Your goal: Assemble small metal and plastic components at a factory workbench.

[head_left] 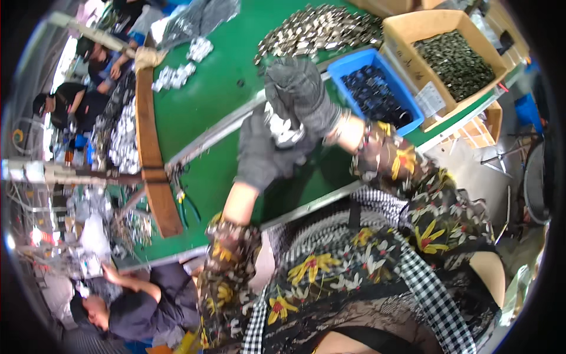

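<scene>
Both my hands wear dark grey gloves and meet above the green tabletop. My left hand (265, 153) is closed around a shiny silver piece (286, 131), only part of which shows between the gloves. Just above and to the right, my right hand (300, 91) is bent over with its fingers pressed together, close against the silver piece. Whatever lies inside its fingers is hidden. A wide pile of small metal pieces (321, 28) lies on the table beyond my hands. To their right stands a blue bin (337, 71) of dark small parts.
A cardboard box (407, 74) of small metal parts stands right of the bin. At left run a wooden board (152, 153) and green-handled pliers (183, 206). Silvery crumpled bundles (174, 76) and grey plastic sheeting (200, 20) lie at the far left. Several people work along the left side.
</scene>
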`<state>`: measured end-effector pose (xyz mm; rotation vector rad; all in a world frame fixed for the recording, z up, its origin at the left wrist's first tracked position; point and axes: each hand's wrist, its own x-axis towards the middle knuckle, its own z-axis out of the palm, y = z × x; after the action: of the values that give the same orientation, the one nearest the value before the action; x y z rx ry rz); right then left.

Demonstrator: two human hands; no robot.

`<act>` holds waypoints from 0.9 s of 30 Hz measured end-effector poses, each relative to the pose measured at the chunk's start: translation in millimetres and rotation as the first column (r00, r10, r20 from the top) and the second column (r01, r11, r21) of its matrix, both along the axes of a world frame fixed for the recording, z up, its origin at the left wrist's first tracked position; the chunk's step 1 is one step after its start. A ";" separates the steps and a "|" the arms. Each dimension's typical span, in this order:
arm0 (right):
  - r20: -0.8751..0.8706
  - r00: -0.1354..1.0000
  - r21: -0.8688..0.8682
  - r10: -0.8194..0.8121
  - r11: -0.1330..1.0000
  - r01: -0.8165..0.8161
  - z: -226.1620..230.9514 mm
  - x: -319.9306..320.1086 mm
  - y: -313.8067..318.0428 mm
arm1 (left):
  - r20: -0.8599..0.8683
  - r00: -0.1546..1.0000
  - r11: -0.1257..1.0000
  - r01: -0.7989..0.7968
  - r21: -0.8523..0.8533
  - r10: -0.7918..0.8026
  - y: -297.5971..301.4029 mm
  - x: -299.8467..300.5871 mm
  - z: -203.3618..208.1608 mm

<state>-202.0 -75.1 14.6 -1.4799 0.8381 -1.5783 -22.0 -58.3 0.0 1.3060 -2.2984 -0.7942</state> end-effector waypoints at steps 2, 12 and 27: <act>0.295 0.950 0.298 -0.106 0.954 0.014 27.5 -0.9 10.2 | 0.095 0.989 0.949 0.133 -0.287 -0.111 -5.0 7.3 1.6; -0.894 0.446 0.215 -0.032 0.844 0.491 -70.2 12.9 -12.9 | 0.721 0.542 0.592 0.774 -0.227 -0.432 -41.6 1.0 27.6; -0.978 -0.174 -0.047 0.116 0.689 0.723 64.6 -351.9 89.1 | 0.420 0.729 0.841 0.448 0.305 -0.541 -69.8 5.8 -37.7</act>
<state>-553.9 13.9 79.2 -1.8235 2.5626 0.1711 -16.2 -128.2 -37.8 1.0462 -3.1424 -0.9378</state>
